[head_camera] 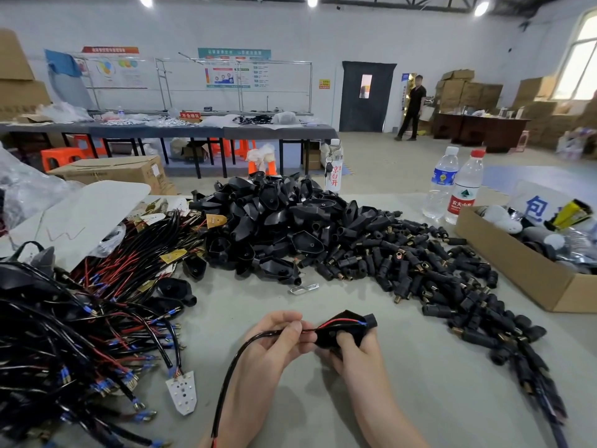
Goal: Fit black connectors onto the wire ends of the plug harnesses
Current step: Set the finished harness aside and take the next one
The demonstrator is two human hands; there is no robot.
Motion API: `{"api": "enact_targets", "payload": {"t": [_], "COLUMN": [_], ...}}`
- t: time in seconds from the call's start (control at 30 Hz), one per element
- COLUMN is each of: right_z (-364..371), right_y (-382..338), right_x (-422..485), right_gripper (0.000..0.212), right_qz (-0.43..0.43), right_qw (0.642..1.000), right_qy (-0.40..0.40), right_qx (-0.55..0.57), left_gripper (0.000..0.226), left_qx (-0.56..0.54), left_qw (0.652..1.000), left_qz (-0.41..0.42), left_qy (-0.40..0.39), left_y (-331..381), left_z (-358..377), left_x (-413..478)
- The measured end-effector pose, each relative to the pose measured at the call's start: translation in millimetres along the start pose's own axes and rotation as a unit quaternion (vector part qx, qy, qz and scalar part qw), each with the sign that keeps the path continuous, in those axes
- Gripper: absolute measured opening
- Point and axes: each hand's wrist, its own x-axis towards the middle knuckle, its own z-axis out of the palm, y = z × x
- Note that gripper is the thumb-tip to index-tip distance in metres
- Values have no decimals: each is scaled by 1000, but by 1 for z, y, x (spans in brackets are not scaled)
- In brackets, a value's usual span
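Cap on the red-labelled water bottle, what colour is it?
Red. The cap on the red-labelled bottle shows best in the head view.

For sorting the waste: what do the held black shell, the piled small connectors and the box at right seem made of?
The black shell looks like moulded plastic or rubber, matte with faint sheen. The small connectors: black plastic-looking bodies, brass-coloured metal inserts glinting at the ends. The box: plain brown cardboard, dull surface.

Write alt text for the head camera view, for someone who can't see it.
Two hands over a grey table: the left hand pinches a black cable, and the right hand grips a black plug shell that red and black wires run into. Behind lie heaps of harnesses, shells and connectors.
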Motion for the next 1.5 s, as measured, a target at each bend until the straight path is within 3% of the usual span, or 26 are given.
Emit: {"api": "enact_targets", "payload": {"t": [0.17,0.37,0.47,0.57,0.67,0.77,0.87,1.0,1.17,1.3,1.5], "right_z": [2,7,8,7,4,-2,-7,-10,-14,-15,-15], "right_y": [-1,-2,-8,-10,-13,-17,-21,-23,-26,-29,-30], "right_x": [-3,-14,-15,-12,-9,-5,-2,-2,-2,-1,0], "right_gripper": [22,33,22,21,22,22,20,20,19,18,19], "right_qz": [30,12,35,28,-10,-30,-20,-23,-19,-7,5], "right_qw": [999,981,985,996,999,998,999,999,999,999,1000], "right_qy": [-39,-106,-131,-66,4,48,49,44,38,36,25], "right_qx": [21,-160,-105,-52,-30,-23,1,-15,-21,-1,10], "left_gripper": [13,15,18,15,8,19,36,45,43,37,52], "left_qx": [23,-4,-7,18,120,288,449,501,505,460,439], "left_qw": [1000,999,999,999,992,954,886,844,844,880,893], "left_qz": [4,-20,-19,-21,23,70,117,183,176,114,95], "left_qy": [17,25,34,30,32,49,1,-49,-51,-35,-26], "left_y": [-2,-2,-1,-2,-1,-2,-7,-16,-13,-12,-13], "left_z": [2,0,-3,-2,1,-1,-1,2,1,0,-2], "left_x": [1,3,4,4,2,0,-2,-2,-1,-3,-3]}}
